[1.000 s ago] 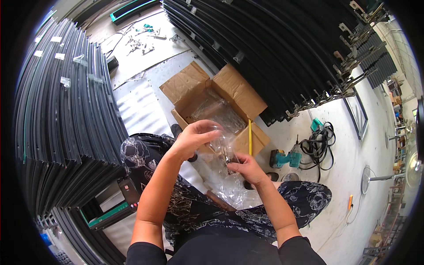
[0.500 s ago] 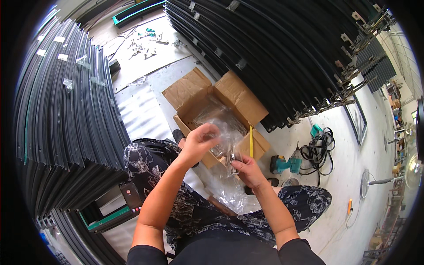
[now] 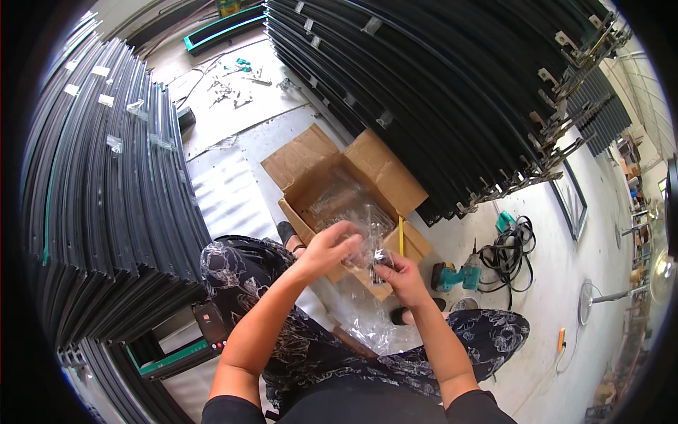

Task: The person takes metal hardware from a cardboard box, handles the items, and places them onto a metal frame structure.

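Observation:
Over the open cardboard box (image 3: 300, 155), my right hand (image 3: 404, 277) is closed round the lower end of a narrow metal fitting (image 3: 378, 265) in a clear plastic bag (image 3: 373, 230). To its left, my left hand (image 3: 333, 247) has its fingers curled against the side of that bag, thumb and fingertips close together. The fitting's exact kind is hard to make out through the shiny film. Inside the box lie more clear-wrapped pieces (image 3: 339, 201). A yellow strip (image 3: 401, 234) stands along the box's right flap.
Stacked dark frames rise on the left (image 3: 113, 184) and on the right (image 3: 424, 92). A teal cordless drill (image 3: 459, 275) and a coiled black cable (image 3: 512, 254) lie right of the box. Crumpled plastic film (image 3: 374, 332) covers floor between my legs. Loose metal parts (image 3: 233, 88) lie farther off.
My left hand has come down and in toward the bag, nearer my right hand. The right hand still holds the fitting, slightly lower in view.

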Demonstrator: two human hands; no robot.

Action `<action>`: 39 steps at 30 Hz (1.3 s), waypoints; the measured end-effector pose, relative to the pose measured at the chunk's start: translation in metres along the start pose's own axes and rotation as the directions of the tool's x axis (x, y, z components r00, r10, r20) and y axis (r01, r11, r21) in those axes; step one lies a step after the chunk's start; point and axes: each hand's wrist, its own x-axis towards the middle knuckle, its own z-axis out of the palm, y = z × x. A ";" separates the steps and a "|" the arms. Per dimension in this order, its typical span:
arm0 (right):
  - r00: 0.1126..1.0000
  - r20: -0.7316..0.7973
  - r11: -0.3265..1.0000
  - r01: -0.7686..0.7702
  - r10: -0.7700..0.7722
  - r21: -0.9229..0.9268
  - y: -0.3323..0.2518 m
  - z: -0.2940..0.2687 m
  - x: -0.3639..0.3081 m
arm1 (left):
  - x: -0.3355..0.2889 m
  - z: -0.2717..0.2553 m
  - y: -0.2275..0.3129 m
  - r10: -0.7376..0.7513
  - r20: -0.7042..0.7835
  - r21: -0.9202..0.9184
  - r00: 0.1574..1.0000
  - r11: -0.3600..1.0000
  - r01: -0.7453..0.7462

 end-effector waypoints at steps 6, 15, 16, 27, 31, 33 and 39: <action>0.990 0.143 0.989 0.013 0.008 -0.145 0.002 0.009 -0.001 | 0.005 -0.003 -0.013 0.045 -0.036 -0.203 0.998 0.978 -0.052; 0.996 0.075 0.998 -0.057 0.054 0.035 0.013 0.004 -0.014 | 0.011 -0.003 -0.028 0.052 -0.153 -0.374 0.987 0.921 -0.107; 0.999 0.008 0.998 -0.054 0.054 -0.036 0.012 0.005 -0.013 | 0.012 -0.007 -0.028 0.067 -0.216 -0.382 0.974 0.912 -0.147; 0.998 0.005 0.899 -0.059 0.068 -0.434 0.009 0.002 -0.039 | 0.006 -0.047 -0.014 0.086 -0.534 -0.379 0.841 0.865 -0.329; 0.875 0.203 0.099 0.177 0.440 -0.979 0.092 -0.082 -0.086 | 0.010 -0.054 -0.008 0.067 -0.553 -0.489 0.831 0.781 -0.388; 0.891 0.066 -0.247 0.195 0.449 -0.949 0.082 -0.082 -0.095 | 0.011 -0.048 -0.006 0.071 -0.524 -0.494 0.849 0.787 -0.371; 0.907 -0.180 0.602 0.096 -0.382 -0.793 -0.032 0.017 -0.013 | 0.001 -0.016 -0.014 0.079 -0.365 -0.368 0.928 0.903 -0.222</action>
